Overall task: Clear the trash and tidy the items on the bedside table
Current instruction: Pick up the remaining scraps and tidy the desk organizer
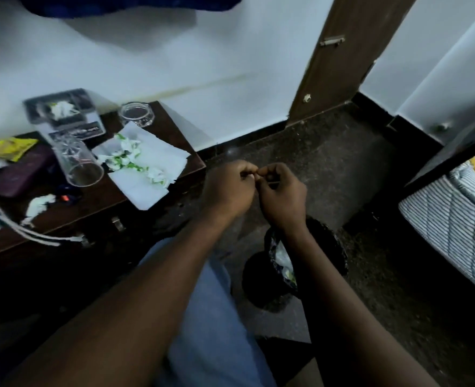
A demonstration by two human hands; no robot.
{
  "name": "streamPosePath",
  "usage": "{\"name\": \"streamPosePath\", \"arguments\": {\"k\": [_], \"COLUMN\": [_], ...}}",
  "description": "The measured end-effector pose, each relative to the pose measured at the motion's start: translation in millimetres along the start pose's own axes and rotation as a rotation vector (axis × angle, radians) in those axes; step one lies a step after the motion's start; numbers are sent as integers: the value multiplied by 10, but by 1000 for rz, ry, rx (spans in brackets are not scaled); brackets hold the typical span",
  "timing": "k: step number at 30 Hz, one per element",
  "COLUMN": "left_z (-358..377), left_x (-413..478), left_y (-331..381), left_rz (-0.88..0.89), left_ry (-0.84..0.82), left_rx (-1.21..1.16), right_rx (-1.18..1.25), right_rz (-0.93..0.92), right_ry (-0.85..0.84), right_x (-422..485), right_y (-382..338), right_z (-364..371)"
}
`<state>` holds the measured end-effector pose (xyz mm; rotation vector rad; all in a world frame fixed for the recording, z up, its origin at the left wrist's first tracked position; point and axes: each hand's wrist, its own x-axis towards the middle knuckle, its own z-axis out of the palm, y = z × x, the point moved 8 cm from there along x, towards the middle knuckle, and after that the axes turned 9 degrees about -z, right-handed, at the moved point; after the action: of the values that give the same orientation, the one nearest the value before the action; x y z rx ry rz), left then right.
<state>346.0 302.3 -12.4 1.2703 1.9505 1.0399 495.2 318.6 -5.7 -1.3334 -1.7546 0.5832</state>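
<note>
At the left stands the dark table [96, 196], and at its far left lie a yellow wrapper [10, 148] and a purple case [21, 174]. In front of these lie a crumpled tissue [39, 203] and a white cord [21, 229], which hangs over the front edge. A tray [60, 110] with some white paper in it stands at the wall. Near it a glass [77, 163] lies on its side, with the mouth toward the camera. A glass bowl [137, 114] stands at the back corner. Beside it a white napkin [147, 194] carries white and green scraps [127, 157], and one corner of it hangs over the table edge. To the right of the table, above the floor [342, 169], the left hand [228, 188] and the right hand [282, 194] meet. The fingers of both are curled and the tips pinch a small bit [255, 171] between them; what it is I cannot tell. Below the right wrist a black bin [328, 247] stands on the floor with white trash inside. Behind is a brown door [342, 65], and at the far right a bed [448, 219].
</note>
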Motion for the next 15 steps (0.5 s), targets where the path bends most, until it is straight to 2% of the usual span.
{"name": "streamPosePath", "arguments": {"k": [3, 9, 15], "left_z": [-733, -2149, -3029], "left_x": [-39, -114, -136], "left_y": [-138, -768, -1495], "left_rz": [31, -22, -100], "left_ry": [126, 288, 417], "left_rx": [16, 53, 112], "right_rx": [31, 73, 15], "right_rz": [-103, -301, -409], "right_ry": [-63, -331, -588], "right_x": [112, 61, -94], "right_y": [-570, -1689, -2378], "right_z": [381, 1528, 2586]}}
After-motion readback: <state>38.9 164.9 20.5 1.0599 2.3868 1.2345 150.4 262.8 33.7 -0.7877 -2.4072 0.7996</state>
